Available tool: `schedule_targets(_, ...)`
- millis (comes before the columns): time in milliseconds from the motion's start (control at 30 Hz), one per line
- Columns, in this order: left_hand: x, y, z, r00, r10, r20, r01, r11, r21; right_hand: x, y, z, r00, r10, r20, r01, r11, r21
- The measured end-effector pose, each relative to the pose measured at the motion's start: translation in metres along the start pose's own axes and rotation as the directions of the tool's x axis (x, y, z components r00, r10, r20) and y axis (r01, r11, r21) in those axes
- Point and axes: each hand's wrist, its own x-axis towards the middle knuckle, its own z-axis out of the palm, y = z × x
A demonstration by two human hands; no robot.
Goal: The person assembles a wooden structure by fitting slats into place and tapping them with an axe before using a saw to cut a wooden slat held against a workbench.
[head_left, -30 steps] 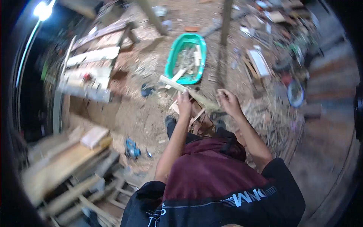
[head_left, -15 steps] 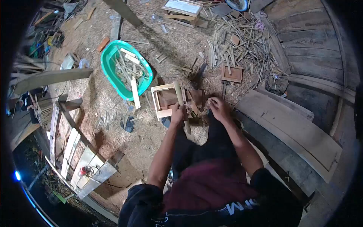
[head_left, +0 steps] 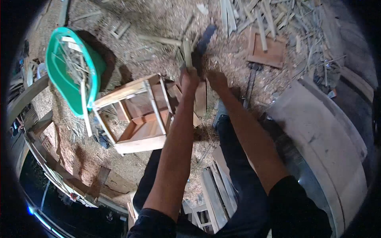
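My left hand (head_left: 189, 81) is closed around a pale wooden stick (head_left: 187, 53), whose end sticks out beyond my fist. My right hand (head_left: 217, 81) is beside it, a little to the right, with its fingers curled in. Blur hides whether anything lies in those fingers. Below and left of my left hand sits an open wooden frame box (head_left: 141, 144) with pale rails and a reddish-brown panel inside. Brown boards (head_left: 201, 99) lie on the ground just beneath my hands.
A green tub (head_left: 95, 75) with wood offcuts stands at the left. A brown panel (head_left: 270, 49) lies at the upper right, near a pile of thin sticks (head_left: 293, 23). A large pale board (head_left: 317, 139) slants along the right side. Wood shavings cover the floor.
My view has tipped down and closer to the floor. Both hands have reached farther forward, beyond the frame box. The stick stays in my left hand.
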Motion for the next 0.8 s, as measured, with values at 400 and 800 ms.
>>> schedule_targets(400,0.057,-0.044,0.025,0.898,0.416,-0.146,-0.329,0.853,0.404,0.072,0.048,0.077,0.986,-0.164,-0.040,0.149,0.956,-0.251)
schedule_targets(800,-0.080,0.081,-0.033,0.969,0.245,0.041,-0.223,0.929,-0.295,-0.043,-0.064,-0.062,0.992,-0.047,-0.120,0.065,0.986,0.154)
